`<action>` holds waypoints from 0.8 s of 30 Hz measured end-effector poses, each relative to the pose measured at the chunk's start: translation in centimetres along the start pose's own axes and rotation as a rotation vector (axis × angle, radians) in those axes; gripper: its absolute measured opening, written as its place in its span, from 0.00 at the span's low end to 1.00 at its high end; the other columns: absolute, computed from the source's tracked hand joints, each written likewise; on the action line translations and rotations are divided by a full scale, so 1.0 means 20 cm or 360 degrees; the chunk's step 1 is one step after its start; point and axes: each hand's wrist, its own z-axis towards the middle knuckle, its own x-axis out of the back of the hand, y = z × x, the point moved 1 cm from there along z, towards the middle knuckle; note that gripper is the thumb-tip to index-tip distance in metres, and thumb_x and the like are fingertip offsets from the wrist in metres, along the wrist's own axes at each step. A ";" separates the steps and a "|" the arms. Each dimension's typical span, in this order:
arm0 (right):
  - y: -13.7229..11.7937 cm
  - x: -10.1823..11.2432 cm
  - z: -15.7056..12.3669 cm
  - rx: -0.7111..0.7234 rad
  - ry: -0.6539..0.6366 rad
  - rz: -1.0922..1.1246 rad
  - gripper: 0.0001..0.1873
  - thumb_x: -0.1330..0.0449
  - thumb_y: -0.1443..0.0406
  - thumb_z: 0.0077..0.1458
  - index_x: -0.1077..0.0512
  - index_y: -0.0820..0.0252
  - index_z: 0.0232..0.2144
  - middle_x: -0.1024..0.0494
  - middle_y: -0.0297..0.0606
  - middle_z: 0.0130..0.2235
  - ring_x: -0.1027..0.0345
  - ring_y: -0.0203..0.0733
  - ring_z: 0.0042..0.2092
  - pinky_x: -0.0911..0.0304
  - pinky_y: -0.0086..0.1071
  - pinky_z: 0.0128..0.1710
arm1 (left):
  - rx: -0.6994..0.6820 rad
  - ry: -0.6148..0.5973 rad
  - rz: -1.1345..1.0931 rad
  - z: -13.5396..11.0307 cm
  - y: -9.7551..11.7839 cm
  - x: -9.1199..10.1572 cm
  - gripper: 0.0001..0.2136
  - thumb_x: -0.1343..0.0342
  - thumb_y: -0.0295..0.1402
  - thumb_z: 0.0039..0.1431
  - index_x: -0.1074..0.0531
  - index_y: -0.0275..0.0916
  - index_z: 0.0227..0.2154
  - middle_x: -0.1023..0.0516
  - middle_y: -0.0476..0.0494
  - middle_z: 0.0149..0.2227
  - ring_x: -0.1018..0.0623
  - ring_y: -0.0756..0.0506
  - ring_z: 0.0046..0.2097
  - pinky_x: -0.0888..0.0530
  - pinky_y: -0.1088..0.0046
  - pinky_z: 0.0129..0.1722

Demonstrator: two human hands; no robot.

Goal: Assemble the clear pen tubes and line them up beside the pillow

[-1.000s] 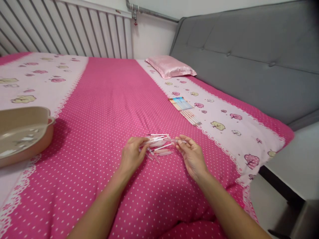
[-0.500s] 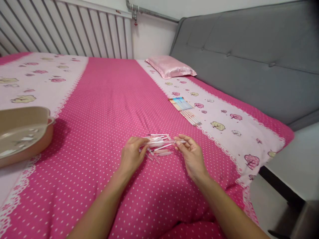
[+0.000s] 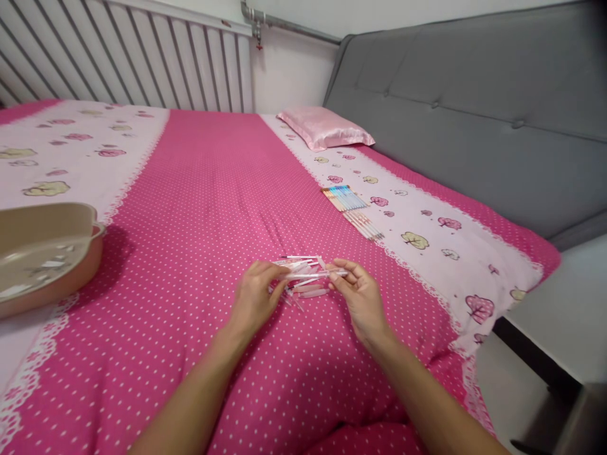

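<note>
A slim whitish-pink pen [image 3: 310, 275] lies level between my two hands. My left hand [image 3: 258, 287] pinches its left end with thumb and fingertips. At the other end, my right hand [image 3: 363, 294] closes thumb and fingers around it, and a clear tip pokes out past them. Whether the pen is in one piece or two is too blurred to tell. Just beneath, loose pen parts [image 3: 313, 292] lie in a small heap on the bedspread: thin white refills with dark tips and pink and clear barrels. My left fingers cover some of the heap.
Farther right, a row of blue and beige pens [image 3: 346, 197] lies beside a row of white-and-red pens [image 3: 363, 225]. A beige basin [image 3: 90, 253] holding small white scraps stands on the left. Behind are a pink pillow [image 3: 325, 126] and a grey headboard [image 3: 465, 95].
My right hand has shifted slightly left, nearer my left hand, and the pen's free end shows less beyond the right fingers. The loose parts stay where they were.
</note>
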 end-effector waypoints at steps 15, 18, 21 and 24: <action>0.00 -0.01 -0.01 -0.0003 0.0001 0.0013 0.18 0.33 0.63 0.41 0.30 0.60 0.37 0.22 0.38 0.38 0.28 0.38 0.38 0.33 0.32 0.38 | -0.0066 -0.0019 -0.0041 -0.01 0.00 -0.01 0.05 0.45 0.28 0.56 0.25 0.37 0.34 0.22 0.42 0.34 0.26 0.45 0.37 0.28 0.67 0.36; -0.01 -0.01 -0.01 -0.0019 0.0009 0.0006 0.18 0.33 0.63 0.41 0.30 0.60 0.37 0.23 0.39 0.38 0.28 0.39 0.40 0.32 0.33 0.39 | -0.0070 -0.0029 -0.0044 -0.01 0.00 -0.01 0.06 0.45 0.28 0.56 0.25 0.37 0.34 0.22 0.42 0.34 0.26 0.45 0.37 0.28 0.67 0.37; 0.00 -0.01 -0.01 -0.0009 -0.0016 -0.0009 0.19 0.33 0.63 0.42 0.31 0.60 0.38 0.23 0.39 0.39 0.28 0.39 0.39 0.32 0.34 0.39 | -0.0082 -0.0026 -0.0039 -0.01 0.00 -0.01 0.06 0.45 0.29 0.56 0.25 0.37 0.34 0.22 0.42 0.34 0.26 0.44 0.37 0.28 0.67 0.37; 0.00 -0.01 0.00 0.0019 -0.0044 -0.0029 0.19 0.34 0.63 0.42 0.31 0.60 0.38 0.23 0.39 0.38 0.28 0.39 0.39 0.33 0.34 0.40 | -0.0079 -0.0036 -0.0043 -0.01 0.00 -0.01 0.06 0.45 0.28 0.56 0.25 0.37 0.34 0.22 0.42 0.35 0.25 0.44 0.37 0.28 0.67 0.37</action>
